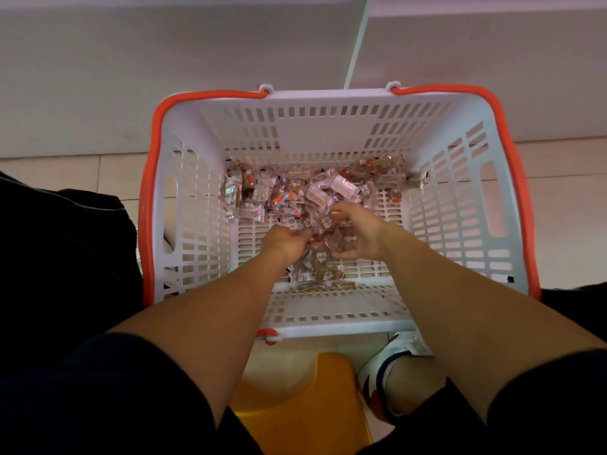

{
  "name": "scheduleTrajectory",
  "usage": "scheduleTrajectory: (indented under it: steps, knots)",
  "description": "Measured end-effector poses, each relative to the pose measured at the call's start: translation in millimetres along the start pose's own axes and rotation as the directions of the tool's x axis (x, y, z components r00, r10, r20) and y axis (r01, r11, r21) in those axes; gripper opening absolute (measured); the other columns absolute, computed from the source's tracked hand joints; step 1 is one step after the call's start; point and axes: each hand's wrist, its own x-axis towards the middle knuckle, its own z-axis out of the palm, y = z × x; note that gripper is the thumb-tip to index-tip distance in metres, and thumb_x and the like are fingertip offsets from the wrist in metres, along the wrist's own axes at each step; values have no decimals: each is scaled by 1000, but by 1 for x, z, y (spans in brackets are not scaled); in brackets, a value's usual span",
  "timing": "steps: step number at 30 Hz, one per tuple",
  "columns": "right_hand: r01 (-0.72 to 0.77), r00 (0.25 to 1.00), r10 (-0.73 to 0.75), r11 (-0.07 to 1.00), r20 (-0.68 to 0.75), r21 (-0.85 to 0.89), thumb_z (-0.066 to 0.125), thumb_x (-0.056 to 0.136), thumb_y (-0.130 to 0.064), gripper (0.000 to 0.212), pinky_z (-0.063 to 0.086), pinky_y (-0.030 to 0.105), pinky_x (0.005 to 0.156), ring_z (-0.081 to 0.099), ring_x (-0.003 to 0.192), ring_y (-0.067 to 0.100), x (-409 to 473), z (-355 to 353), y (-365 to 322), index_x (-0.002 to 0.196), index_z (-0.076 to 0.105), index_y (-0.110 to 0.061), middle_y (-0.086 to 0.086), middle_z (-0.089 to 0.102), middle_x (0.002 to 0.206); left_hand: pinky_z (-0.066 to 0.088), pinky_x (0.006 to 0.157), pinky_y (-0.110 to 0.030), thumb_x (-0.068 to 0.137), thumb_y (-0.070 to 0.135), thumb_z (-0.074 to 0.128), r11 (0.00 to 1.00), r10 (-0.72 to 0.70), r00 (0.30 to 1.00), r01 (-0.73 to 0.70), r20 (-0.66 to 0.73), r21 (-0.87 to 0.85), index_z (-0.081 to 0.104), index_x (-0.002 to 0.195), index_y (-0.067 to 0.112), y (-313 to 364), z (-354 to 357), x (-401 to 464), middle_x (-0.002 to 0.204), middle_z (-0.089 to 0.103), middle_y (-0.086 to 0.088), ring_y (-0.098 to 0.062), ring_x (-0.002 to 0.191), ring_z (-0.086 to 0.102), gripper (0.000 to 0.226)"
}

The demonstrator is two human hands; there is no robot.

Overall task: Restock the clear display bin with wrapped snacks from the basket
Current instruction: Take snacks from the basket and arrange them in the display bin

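Note:
A white slotted basket (328, 323) with orange handles stands on the floor in front of me. Several wrapped snacks (295, 188) in clear wrappers lie along its far bottom and in a heap between my hands. My left hand (284, 239) is down inside the basket, its fingers curled round a bunch of snacks. My right hand (356, 234) faces it from the right, fingers curled over the same heap of snacks (323, 257). The clear display bin is out of view.
A white cabinet front (197, 60) rises just behind the basket. A yellow stool (305, 399) sits under me between my legs, and my white shoe (394, 356) rests at its right. Dark fabric (65, 241) lies on the floor to the left of the basket.

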Motion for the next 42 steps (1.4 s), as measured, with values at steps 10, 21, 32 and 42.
scheduleTrajectory:
  steps: [10, 21, 32, 42]
  knots:
    - [71, 966, -75, 997, -246, -28, 63, 88, 13, 17, 57, 30, 44, 69, 63, 23, -5, -2, 3, 103, 64, 7, 16, 67, 84, 46, 34, -19, 82, -15, 66, 924, -173, 982, 189, 79, -333, 48, 126, 1, 8, -15, -11, 99, 63, -14, -14, 51, 64, 50]
    - [131, 912, -174, 982, -372, -138, 77, 78, 3, 25, 62, 37, 58, 74, 72, 32, -46, -1, -1, 94, 62, 15, 28, 72, 92, 60, 69, -31, 85, -4, 68, 906, -75, 943, 200, 323, -372, 62, 107, 3, 1, -47, -40, 106, 68, -6, -17, 86, 64, 24]
    - [331, 912, -196, 871, 360, -364, 65, 91, -5, 10, 44, 23, 62, 56, 66, 10, -89, 24, -22, 85, 71, -12, 0, 73, 78, 21, 45, -22, 72, 8, 37, 863, 80, 927, 120, 366, -491, 58, 67, 11, 24, -88, -73, 51, 27, 4, -13, 45, 19, 22]
    - [371, 907, -315, 913, 281, -171, 62, 92, -1, 9, 58, 23, 68, 66, 71, 11, -97, 15, -36, 97, 69, -2, 4, 73, 79, 50, 68, -32, 66, 24, 59, 930, 164, 695, 128, 700, -345, 67, 65, 22, 21, -90, -86, 76, 58, -2, -17, 68, 54, 9]
